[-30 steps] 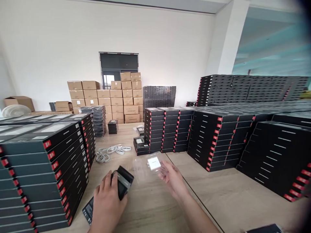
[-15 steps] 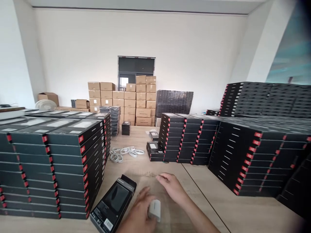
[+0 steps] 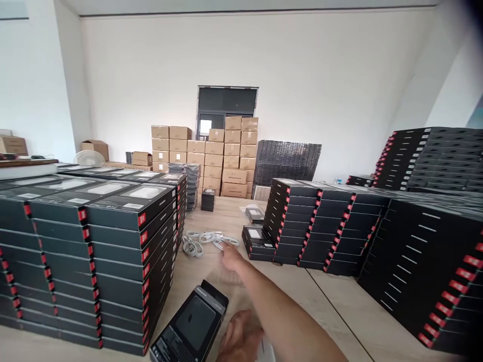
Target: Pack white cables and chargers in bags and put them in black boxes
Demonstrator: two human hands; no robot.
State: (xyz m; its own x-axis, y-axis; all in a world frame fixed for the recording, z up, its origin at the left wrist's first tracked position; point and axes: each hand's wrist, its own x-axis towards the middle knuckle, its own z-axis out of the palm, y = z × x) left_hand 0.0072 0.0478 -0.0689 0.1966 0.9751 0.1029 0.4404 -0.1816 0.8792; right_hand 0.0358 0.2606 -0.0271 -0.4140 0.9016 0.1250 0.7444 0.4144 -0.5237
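Note:
My right hand (image 3: 232, 259) stretches forward over the table, its fingertips at the edge of the coiled white cables (image 3: 206, 237). Its fingers look extended, partly smeared by motion, and I cannot tell if they touch a cable. Low in the view, my left hand (image 3: 239, 334) is curled around a small white block (image 3: 266, 350), which is mostly hidden by the hand, the right forearm and the frame's lower edge. Just left of that hand lies a black product box (image 3: 194, 322) with its end flap open and a dark device picture on its face.
Tall stacks of black boxes with red tabs stand at the left (image 3: 116, 241) and at the right (image 3: 324, 221). Two boxes (image 3: 258, 244) sit beside the right stack. Farther back are brown cartons (image 3: 215, 161) and a pile of black trays (image 3: 289, 161).
My right hand has moved forward and left to the cables. My left hand and the white block have shifted lower in view. The camera has turned a little left.

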